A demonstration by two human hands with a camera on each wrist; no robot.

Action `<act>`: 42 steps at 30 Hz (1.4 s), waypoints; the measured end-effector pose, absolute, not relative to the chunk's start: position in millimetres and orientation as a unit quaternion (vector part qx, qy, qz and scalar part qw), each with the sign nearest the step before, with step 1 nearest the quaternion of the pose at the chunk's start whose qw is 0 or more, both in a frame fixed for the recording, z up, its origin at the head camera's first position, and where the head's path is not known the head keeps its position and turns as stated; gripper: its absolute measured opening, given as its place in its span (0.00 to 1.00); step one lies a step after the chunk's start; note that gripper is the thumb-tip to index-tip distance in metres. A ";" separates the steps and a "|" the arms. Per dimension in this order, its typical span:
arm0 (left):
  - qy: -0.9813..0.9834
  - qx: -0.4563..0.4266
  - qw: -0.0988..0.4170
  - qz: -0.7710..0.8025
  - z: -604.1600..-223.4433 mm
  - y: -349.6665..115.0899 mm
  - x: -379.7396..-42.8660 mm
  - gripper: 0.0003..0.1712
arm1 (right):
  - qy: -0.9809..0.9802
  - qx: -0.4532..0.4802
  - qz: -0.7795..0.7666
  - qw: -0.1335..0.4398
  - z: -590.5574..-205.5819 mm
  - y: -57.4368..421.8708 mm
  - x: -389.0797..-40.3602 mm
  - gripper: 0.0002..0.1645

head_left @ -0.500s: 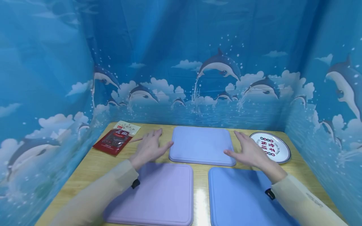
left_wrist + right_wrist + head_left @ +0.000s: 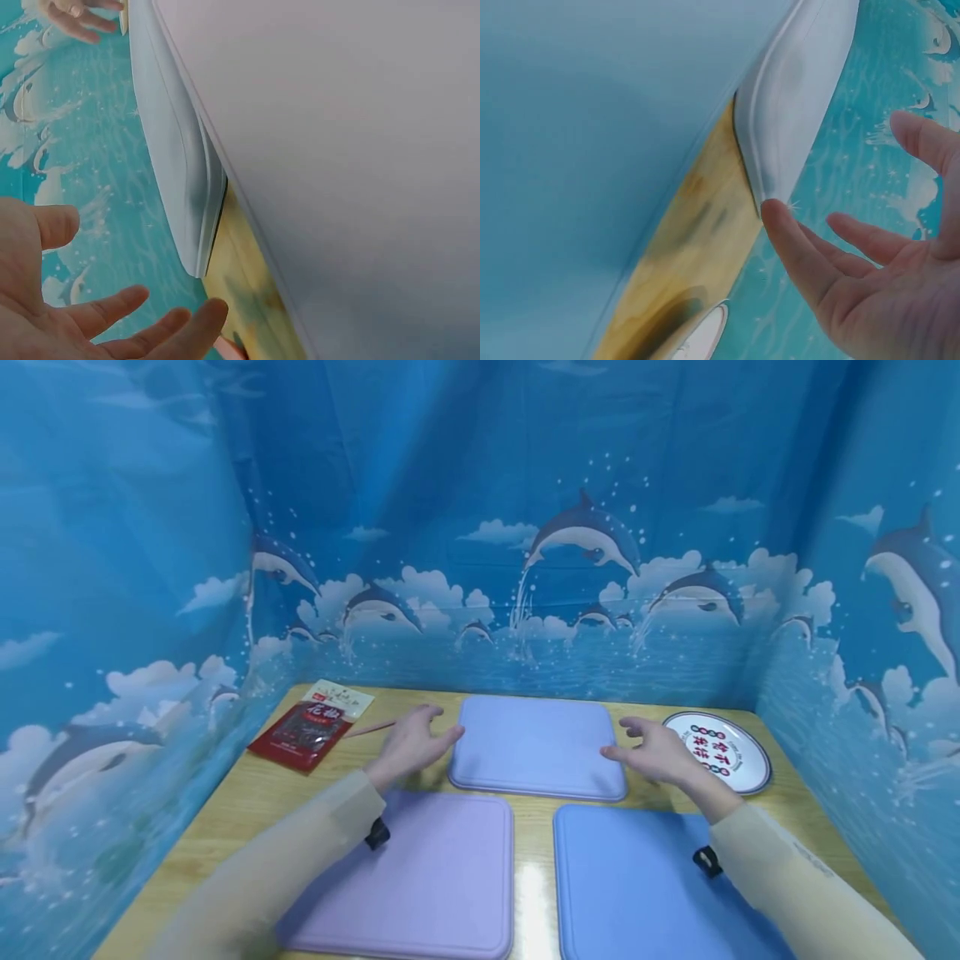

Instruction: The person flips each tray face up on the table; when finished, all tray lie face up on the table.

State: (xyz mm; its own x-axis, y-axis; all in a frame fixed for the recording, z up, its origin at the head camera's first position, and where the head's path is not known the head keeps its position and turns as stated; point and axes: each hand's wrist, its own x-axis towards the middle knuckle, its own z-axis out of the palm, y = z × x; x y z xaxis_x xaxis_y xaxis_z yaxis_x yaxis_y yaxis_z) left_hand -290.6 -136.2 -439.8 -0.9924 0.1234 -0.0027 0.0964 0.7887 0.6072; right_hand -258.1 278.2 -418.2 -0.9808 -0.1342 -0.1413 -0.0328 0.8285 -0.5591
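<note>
At the back middle lies a pale lavender-blue rectangular board (image 2: 536, 747) with rounded corners. My left hand (image 2: 411, 748) hovers off its left edge, thumb tip right at the edge in the head view, fingers loosely spread. My right hand (image 2: 660, 752) is at the opposite side, its thumb overlapping the board's right edge in that view. Both wrist views show relaxed fingers with nothing between them; the left hand (image 2: 90, 307) and right hand (image 2: 885, 285) each reach close beside the board.
Nearer me lie a lilac board (image 2: 442, 877) on the left and a blue board (image 2: 637, 877) on the right. A red spice packet (image 2: 303, 735) and a thin reddish stick (image 2: 369, 729) lie at the back left, an oval plate with red characters (image 2: 723, 752) at the right. Dolphin-print curtains (image 2: 480, 635) surround the table.
Both hands have moved inward toward the back board, the left hand to the right and the right hand slightly to the left. The boards, packet and plate stay in place.
</note>
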 end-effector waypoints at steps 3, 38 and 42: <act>0.937 0.039 0.039 0.344 -442.9 -133.8 -297.8 0.41 | 0.942 -0.022 -0.314 0.117 -421.8 282.1 -264.3 0.55; 0.826 -0.088 0.175 0.528 -448.3 -103.1 -327.4 0.30 | 0.928 0.031 -0.342 0.142 -447.2 272.5 -287.2 0.45; 0.807 -0.102 0.179 0.553 -449.7 -103.3 -330.3 0.30 | 0.929 0.031 -0.340 0.141 -448.3 272.7 -287.5 0.45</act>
State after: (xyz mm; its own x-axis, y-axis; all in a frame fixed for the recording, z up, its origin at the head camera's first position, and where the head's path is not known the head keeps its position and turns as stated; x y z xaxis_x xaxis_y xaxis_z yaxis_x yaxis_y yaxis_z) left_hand -330.3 -103.3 -449.7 -0.9151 0.0332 -0.4019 -0.3629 0.3666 0.8566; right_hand -287.5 272.7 -448.3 -0.9586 -0.0386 -0.2823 0.1526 0.7672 -0.6230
